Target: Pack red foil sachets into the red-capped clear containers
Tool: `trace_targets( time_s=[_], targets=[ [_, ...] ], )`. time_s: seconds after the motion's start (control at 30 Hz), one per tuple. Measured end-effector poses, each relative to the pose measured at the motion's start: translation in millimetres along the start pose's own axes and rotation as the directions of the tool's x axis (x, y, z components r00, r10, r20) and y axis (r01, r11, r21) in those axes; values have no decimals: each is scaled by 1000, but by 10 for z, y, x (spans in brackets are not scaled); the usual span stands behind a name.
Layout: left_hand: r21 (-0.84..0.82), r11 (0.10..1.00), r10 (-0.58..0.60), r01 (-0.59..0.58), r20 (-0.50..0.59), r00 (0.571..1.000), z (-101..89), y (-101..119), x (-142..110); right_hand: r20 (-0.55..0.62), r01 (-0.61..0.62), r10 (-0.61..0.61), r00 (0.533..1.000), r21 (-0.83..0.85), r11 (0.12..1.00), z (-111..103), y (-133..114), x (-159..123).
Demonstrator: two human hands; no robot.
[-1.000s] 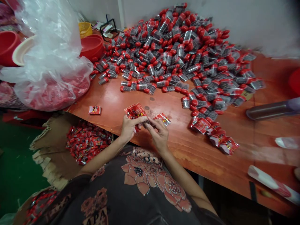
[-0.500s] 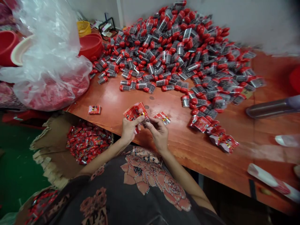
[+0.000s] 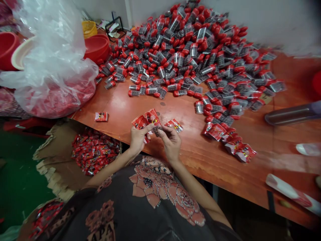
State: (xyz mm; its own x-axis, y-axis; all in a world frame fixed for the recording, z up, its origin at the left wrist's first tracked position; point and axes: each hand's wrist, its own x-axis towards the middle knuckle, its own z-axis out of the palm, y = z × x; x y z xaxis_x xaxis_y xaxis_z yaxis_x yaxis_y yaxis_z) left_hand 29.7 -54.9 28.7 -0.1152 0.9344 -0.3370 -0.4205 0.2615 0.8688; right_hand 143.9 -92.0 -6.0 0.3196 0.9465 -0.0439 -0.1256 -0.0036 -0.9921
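My left hand (image 3: 137,138) is closed on red printed packets (image 3: 139,122), which fan out above the thumb. My right hand (image 3: 172,144) pinches a small clear tube with dark contents (image 3: 157,130), its far end meeting the left fingertips. The fingers partly cover the tube, so its cap cannot be made out. Just beyond the right fingers lies a loose red packet (image 3: 174,125) on the table. Another single packet (image 3: 101,116) rests to the left, near the table edge.
A big heap of red-capped clear tubes (image 3: 175,53) covers the back of the table. Joined red packets (image 3: 240,149) lie at right. A plastic bag of red pieces (image 3: 57,97) stands at left. Below the edge, a carton holds many filled packets (image 3: 95,152).
The red packets in my left hand have spread apart slightly, so two upright pieces show more distinctly. Both hands stay nearly in place, and the surrounding things have not moved.
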Motion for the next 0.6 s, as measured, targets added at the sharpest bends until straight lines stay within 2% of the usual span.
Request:
trace_targets(
  time_s=[0.23,0.33,0.43,0.6],
  targets=[
    [-3,1000,5,-5,-52,999,34,-77,-40,-46,-54,58,997,90,994,125,37,-42],
    [-19,1000,-16,15,-67,998,43,-92,-45,-14,-18,18,1000,15,1000,118,77,-56],
    [-58,998,-29,25,-55,998,51,-129,-77,19,71,-70,997,-90,993,94,127,-59],
    [-37,997,-73,71,-39,997,44,-201,-123,-20,106,-110,994,-135,985,69,160,-27]
  ],
)
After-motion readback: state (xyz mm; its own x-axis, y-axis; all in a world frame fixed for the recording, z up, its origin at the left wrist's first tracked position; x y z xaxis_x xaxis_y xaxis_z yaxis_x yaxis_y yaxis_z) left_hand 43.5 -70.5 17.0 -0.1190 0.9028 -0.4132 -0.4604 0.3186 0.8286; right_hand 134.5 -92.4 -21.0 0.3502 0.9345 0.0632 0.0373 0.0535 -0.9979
